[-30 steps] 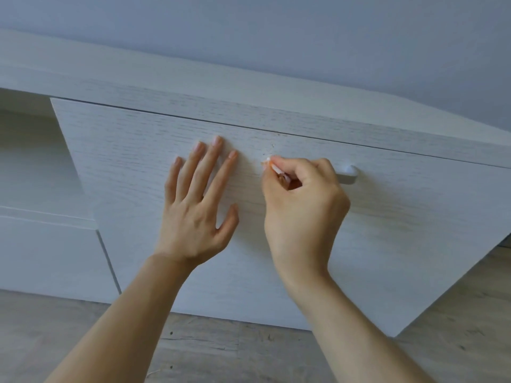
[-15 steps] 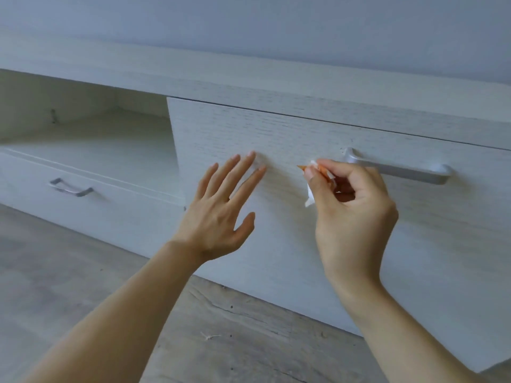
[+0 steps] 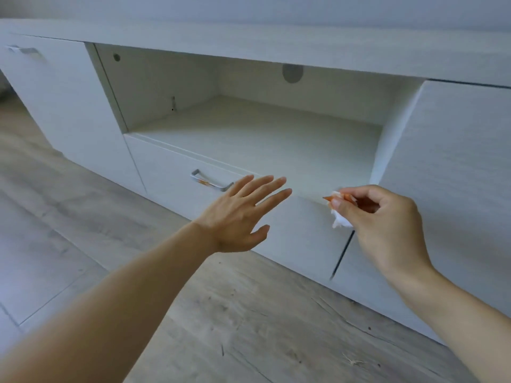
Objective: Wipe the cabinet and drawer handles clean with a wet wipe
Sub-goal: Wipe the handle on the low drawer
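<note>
White wood-grain fronts across a low cabinet [image 3: 249,42], set on a grey plank floor [image 3: 83,217], with an open shelf bay [image 3: 249,139] in the middle. Below the bay, a drawer [image 3: 166,172] carrying a metal drawer handle [image 3: 211,181], smeared with an orange mark near its left end; likely the next target of the cleaning. Far left, a second door handle [image 3: 23,50] on a closed door, blurred at the frame's edge. To the right, another door front [image 3: 456,161], its handle out of view.

Left hand [image 3: 237,214] stretched forward, fingers straight and slightly fanned, thumb out to the side, holding nothing and hovering just right of the drawer handle without clear contact; probably reaching to steady the drawer front. Right hand [image 3: 381,217] curled around the wet wipe [image 3: 340,217], thumb and fingertips pinching the crumpled white wad so a tuft hangs below the grip. Orange staining along the wipe's upper edge, suggesting grime already picked up. Wipe held in the air in front of the seam between drawer and right door, near the drawer handle but well short of it, the pinch apparently kept tight so a firm corner can rub the narrow bar.

Whether the far-left handle is clean: too blurred to tell.
</note>
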The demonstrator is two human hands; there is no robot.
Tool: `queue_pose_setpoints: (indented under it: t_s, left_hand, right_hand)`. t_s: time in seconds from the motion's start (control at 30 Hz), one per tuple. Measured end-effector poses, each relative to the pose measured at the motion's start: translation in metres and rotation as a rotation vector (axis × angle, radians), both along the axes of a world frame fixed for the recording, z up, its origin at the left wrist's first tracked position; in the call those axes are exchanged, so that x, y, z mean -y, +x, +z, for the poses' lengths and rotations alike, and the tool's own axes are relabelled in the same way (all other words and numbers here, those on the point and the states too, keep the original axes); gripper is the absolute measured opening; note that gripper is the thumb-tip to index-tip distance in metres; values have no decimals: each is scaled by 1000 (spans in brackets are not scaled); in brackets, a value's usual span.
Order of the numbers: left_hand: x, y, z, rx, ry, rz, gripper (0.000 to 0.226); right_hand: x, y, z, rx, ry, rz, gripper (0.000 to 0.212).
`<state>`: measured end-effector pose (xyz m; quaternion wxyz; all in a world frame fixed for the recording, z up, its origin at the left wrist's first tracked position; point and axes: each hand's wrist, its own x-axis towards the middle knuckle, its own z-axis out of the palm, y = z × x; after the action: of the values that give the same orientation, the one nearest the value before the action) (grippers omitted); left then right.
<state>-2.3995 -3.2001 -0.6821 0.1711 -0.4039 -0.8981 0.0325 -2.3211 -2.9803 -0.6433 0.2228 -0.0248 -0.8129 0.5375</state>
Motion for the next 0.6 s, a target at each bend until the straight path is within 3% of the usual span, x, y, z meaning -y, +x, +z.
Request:
queue_pose_setpoints:
  t_s: [0.33,0.6]
  left_hand:
    - [136,-92,-69,190,319,215,80]
    - [168,-123,-84,145,423,78,69]
  right_hand:
    - [118,-82,-41,97,19,-98,17]
    - [159,-104,-55,108,-60,-170,18]
